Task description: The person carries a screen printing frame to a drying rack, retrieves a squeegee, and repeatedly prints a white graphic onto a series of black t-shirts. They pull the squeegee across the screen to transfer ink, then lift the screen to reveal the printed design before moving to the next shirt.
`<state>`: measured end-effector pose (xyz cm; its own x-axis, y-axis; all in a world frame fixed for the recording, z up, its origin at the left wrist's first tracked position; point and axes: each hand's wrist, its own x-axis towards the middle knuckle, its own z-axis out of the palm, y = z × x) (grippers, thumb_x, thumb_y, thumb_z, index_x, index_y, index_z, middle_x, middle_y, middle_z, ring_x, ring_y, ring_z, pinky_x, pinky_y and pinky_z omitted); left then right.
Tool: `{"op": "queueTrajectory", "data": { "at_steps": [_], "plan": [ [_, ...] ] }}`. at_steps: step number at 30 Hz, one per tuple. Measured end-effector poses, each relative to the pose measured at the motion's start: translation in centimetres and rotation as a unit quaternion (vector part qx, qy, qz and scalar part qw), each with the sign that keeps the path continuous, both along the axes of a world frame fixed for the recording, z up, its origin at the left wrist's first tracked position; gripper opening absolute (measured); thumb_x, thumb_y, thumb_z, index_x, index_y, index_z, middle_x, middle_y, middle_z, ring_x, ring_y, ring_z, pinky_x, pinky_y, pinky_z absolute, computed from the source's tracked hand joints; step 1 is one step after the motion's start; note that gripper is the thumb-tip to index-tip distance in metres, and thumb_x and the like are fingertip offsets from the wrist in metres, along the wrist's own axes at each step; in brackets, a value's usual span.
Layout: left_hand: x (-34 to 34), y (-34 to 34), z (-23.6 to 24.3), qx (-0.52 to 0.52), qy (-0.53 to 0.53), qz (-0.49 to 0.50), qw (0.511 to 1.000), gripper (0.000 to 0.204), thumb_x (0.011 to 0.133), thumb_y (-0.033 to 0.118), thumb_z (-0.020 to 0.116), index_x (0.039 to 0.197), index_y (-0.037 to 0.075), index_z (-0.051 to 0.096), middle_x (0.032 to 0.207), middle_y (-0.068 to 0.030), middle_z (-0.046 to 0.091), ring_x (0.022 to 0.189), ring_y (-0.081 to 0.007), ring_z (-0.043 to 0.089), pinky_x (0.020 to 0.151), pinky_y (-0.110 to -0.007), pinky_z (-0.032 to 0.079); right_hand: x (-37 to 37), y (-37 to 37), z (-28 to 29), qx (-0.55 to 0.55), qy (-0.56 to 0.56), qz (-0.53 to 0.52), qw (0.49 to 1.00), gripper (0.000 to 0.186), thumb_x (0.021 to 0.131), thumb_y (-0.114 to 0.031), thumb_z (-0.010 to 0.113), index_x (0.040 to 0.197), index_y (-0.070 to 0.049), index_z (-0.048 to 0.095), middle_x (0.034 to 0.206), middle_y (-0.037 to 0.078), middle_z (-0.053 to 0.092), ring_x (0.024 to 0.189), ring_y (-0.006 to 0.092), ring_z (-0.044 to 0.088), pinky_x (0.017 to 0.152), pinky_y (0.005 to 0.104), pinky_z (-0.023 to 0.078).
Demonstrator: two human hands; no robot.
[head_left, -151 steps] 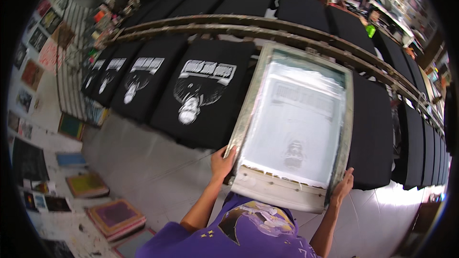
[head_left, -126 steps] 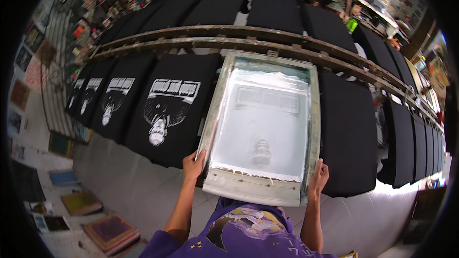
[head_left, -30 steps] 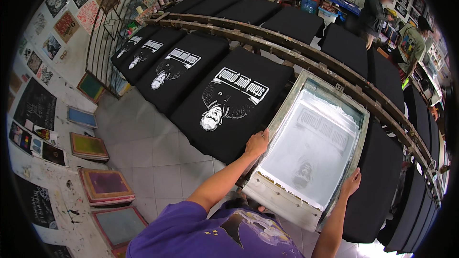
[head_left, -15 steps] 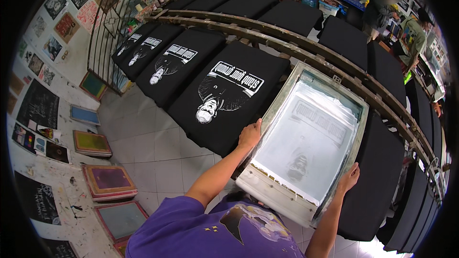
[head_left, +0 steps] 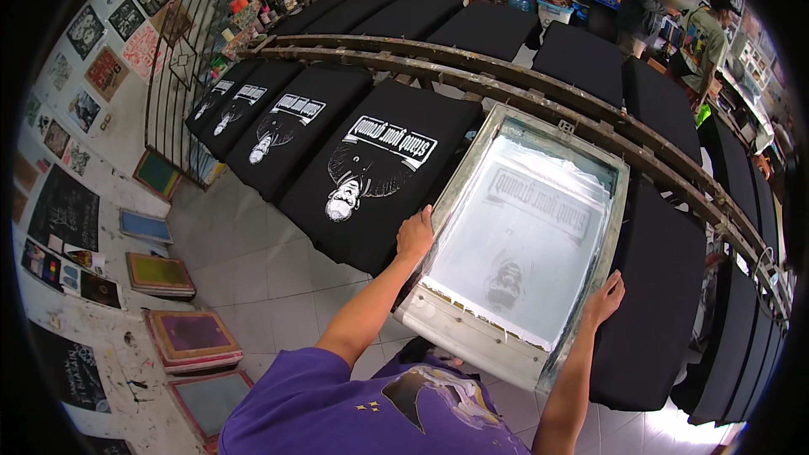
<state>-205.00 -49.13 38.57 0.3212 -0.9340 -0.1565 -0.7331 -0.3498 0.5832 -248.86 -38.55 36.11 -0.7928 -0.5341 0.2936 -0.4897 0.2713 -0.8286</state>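
In front of me a screen printing frame lies tilted over a black shirt board, its mesh coated with white ink. A faint lettering band and a face design show through the mesh. My left hand is closed on the frame's left edge. On the opposite side, my right hand holds the right edge, its fingers partly hidden by the frame. Left of the frame, a black shirt bears a white print of a lettered banner and a figure, upside down from where I stand. What lies under the screen is hidden.
More printed black shirts continue in a row to the left. An unprinted black shirt lies to the right. Wooden rails run behind, with black boards beyond. Screens lean along the left wall. Two people stand far right.
The whole scene has shifted a little left in the picture as the view turned. Both hands keep their places on the frame, which stays in the same spot beside the printed shirt.
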Motion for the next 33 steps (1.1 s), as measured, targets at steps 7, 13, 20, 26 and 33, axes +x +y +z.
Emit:
{"op": "queueTrajectory", "data": {
  "at_steps": [7, 13, 20, 26, 33],
  "plan": [
    [0.2, 0.3, -1.0, -0.059, -0.009, 0.007, 0.998, 0.06, 0.111, 0.049, 0.033, 0.109, 0.002, 0.07, 0.108, -0.0279, 0.072, 0.106, -0.0505, 0.065, 0.094, -0.059, 0.05, 0.5, 0.2, 0.9, -0.033, 0.005, 0.005, 0.999, 0.054, 0.11, -0.043, 0.048, 0.123, 0.005, 0.068, 0.119, 0.019, 0.065, 0.112, 0.0363, 0.062, 0.099, 0.0437, 0.047],
    [0.6, 0.5, -1.1, -0.117, 0.023, 0.054, 0.991, 0.056, 0.111, 0.047, 0.038, 0.104, 0.001, 0.07, 0.103, -0.0265, 0.072, 0.103, -0.0494, 0.066, 0.09, -0.058, 0.05, 0.9, 0.5, 1.7, -0.1, 0.064, 0.025, 0.993, 0.046, 0.112, -0.037, 0.047, 0.124, 0.003, 0.069, 0.117, 0.016, 0.064, 0.111, 0.0311, 0.063, 0.098, 0.0399, 0.048],
    [1.7, 0.1, -1.3, -0.221, 0.079, 0.043, 0.971, 0.055, 0.111, 0.045, 0.039, 0.107, 0.002, 0.074, 0.101, -0.02, 0.075, 0.092, -0.0421, 0.071, 0.085, -0.05, 0.053, 4.8, 3.5, 4.9, -0.13, 0.052, 0.184, 0.973, 0.025, 0.101, -0.008, 0.061, 0.123, 0.002, 0.065, 0.111, 0.012, 0.064, 0.098, 0.0206, 0.061, 0.088, 0.0326, 0.05],
    [3.3, 3.5, 3.5, -0.223, 0.306, 0.002, 0.926, 0.025, 0.108, 0.017, 0.057, 0.122, 0.0, 0.069, 0.097, -0.0103, 0.076, 0.071, -0.0128, 0.07, 0.062, -0.027, 0.054, 13.4, 13.6, 15.7, 0.196, 0.155, 0.552, 0.796, 0.071, 0.068, -0.047, 0.091, 0.118, -0.002, 0.07, 0.109, 0.015, 0.069, 0.104, 0.0344, 0.065, 0.093, 0.044, 0.051],
    [5.9, 9.7, 5.8, -0.224, 0.209, -0.234, 0.923, 0.031, 0.09, 0.01, 0.08, 0.119, 0.005, 0.071, 0.1, -0.0079, 0.072, 0.075, -0.0118, 0.069, 0.061, -0.025, 0.054, 15.7, 17.8, 11.5, 0.31, 0.414, 0.458, 0.723, 0.024, 0.08, -0.02, 0.067, 0.1, -0.006, 0.067, 0.09, 0.01, 0.062, 0.091, 0.0306, 0.063, 0.087, 0.0421, 0.05]
  ]
}}
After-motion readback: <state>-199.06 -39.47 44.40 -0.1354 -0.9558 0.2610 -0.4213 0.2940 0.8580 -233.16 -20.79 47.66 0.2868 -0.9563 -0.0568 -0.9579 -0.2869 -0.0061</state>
